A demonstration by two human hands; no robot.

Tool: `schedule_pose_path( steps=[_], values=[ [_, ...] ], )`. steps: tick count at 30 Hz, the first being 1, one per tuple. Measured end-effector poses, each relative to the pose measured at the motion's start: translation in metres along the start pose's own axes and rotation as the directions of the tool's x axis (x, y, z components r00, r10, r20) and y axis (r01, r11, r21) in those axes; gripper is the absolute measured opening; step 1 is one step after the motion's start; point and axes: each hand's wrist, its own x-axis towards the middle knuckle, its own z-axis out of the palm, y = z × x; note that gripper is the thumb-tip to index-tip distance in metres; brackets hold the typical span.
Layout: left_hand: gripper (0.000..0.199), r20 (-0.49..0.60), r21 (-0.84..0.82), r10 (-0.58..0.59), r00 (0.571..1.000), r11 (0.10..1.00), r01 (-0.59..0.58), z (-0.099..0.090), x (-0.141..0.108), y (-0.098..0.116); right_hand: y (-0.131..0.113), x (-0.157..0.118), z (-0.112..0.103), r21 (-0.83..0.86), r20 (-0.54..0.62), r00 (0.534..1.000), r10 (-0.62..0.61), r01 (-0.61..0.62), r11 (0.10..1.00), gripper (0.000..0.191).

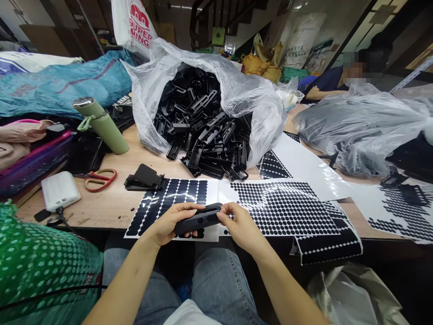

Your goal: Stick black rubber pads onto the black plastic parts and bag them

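A long black plastic part [198, 220] is held over the table's front edge. My left hand [172, 221] wraps round its left end, thumb on top and fingertips showing below. At the right end, the fingers of my right hand [237, 221] pinch its tip; whether a small sticker is between them cannot be made out. Under the hands lie a sheet of larger black stickers [186, 192] and a sheet of round black dots [277, 203]. Behind them an open clear plastic bag [267, 99] spills many similar black parts [203, 131].
Black parts [145, 177], red-handled scissors [100, 180], a white power bank [61, 191] and a green bottle [104, 126] stand left. More sheets [307, 167] and a full plastic bag [365, 122] lie right. A person [328, 83] sits at the back right.
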Motion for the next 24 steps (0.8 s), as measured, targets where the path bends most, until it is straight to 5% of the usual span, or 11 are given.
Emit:
schedule_pose_path(
  steps=[7, 10, 11, 12, 13, 15, 16, 17, 18, 21, 24],
  values=[
    [0.033, 0.001, -0.023, 0.015, 1.000, 1.000, -0.015, 0.005, 0.000, -0.001, 0.010, 0.005, 0.013, 0.223, -0.129, 0.991, -0.019, 0.048, 0.974, 0.015],
    [0.036, -0.220, 0.038, 0.154, 0.963, 0.988, -0.150, 0.008, -0.024, 0.009, 0.021, 0.009, 0.026, 0.413, -0.268, 0.964, 0.006, 0.109, 0.904, 0.030],
    [0.037, -0.351, 0.123, 0.256, 0.900, 0.966, -0.227, 0.006, -0.039, 0.015, 0.025, 0.009, 0.030, 0.437, -0.303, 0.953, 0.019, 0.122, 0.891, 0.032],
    [0.037, -0.489, 0.258, 0.381, 0.785, 0.923, -0.287, 0.002, -0.058, 0.022, 0.028, 0.009, 0.034, 0.442, -0.328, 0.944, 0.031, 0.124, 0.888, 0.034],
    [0.036, -0.600, 0.430, 0.513, 0.614, 0.854, -0.293, -0.003, -0.081, 0.029, 0.030, 0.008, 0.037, 0.438, -0.334, 0.942, 0.045, 0.113, 0.892, 0.035],
    [0.034, -0.664, 0.727, 0.722, 0.198, 0.684, -0.059, -0.016, -0.136, 0.038, 0.034, 0.009, 0.043, 0.417, -0.278, 0.959, 0.057, 0.068, 0.906, 0.036],
    [0.034, -0.631, 0.769, 0.775, 0.022, 0.622, 0.144, -0.021, -0.166, 0.040, 0.035, 0.008, 0.046, 0.408, -0.240, 0.969, 0.055, 0.049, 0.912, 0.036],
    [0.035, -0.593, 0.734, 0.799, -0.097, 0.587, 0.342, -0.026, -0.195, 0.040, 0.036, 0.008, 0.048, 0.401, -0.204, 0.978, 0.050, 0.036, 0.915, 0.037],
    [0.037, -0.575, 0.652, 0.802, -0.161, 0.568, 0.503, -0.029, -0.221, 0.038, 0.036, 0.007, 0.050, 0.399, -0.178, 0.983, 0.044, 0.031, 0.916, 0.037],
    [0.047, -0.583, 0.464, 0.795, -0.167, 0.494, 0.736, -0.038, -0.259, 0.030, 0.034, 0.002, 0.054, 0.410, -0.162, 0.987, 0.012, 0.057, 0.910, 0.035],
    [0.049, -0.477, 0.582, 0.872, -0.110, 0.407, 0.704, -0.044, -0.215, 0.033, 0.031, -0.004, 0.051, 0.381, -0.166, 0.986, -0.025, 0.088, 0.921, 0.031]
  ],
)
